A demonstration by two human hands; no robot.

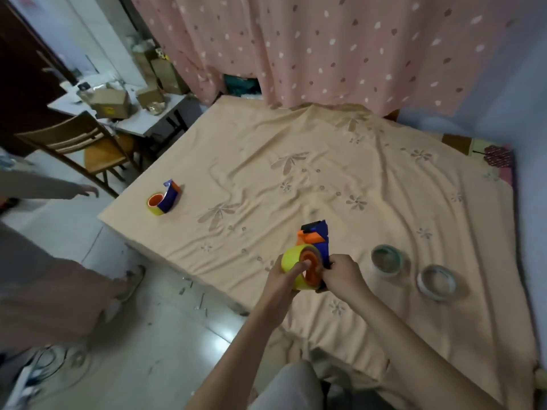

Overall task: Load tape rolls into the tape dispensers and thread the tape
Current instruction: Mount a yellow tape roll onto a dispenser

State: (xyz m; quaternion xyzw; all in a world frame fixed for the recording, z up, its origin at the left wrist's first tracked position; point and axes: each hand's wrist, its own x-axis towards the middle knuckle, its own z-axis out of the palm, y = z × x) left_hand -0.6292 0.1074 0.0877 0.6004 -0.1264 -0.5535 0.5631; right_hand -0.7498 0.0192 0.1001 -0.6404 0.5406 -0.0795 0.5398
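Peach bedsheet point(325, 161) with pale flower prints, wrinkled, spread over a bed. Held above its near edge: a blue-and-orange tape dispenser point(316, 236), upright, black blade end pointing away. Seated on its orange hub: a yellow tape roll point(291, 261), open side turned toward the camera. Left hand point(284, 275) wrapped around the roll from the left, fingers point(300, 266) closed on its rim, one fingertip pressing at the orange hub. Right hand point(343, 275) gripping the dispenser's blue body from the right, fingers curled tight around it.

Far left on the sheet, well apart: a second dispenser point(165, 199), blue and orange, lying on the bed with a yellow roll already on it. Right of the hands, two loose tape rolls lying flat and near each other: a greenish roll point(387, 260) closer to the hands, a whitish roll point(436, 282) farther right and nearer the bed's front edge. Neither touching the other.

Behind the bed: a pink curtain point(340, 45) dotted with white and brown petals. At left: a wooden chair point(80, 143) and a white bench point(139, 119) carrying cardboard boxes point(111, 103). Along the left edge: another person in loose brownish clothing point(44, 279), one hand point(88, 190) reaching out low, foot in a sandal on the tiled floor point(154, 344). Small scraps scattered on the tiles beside the bed.
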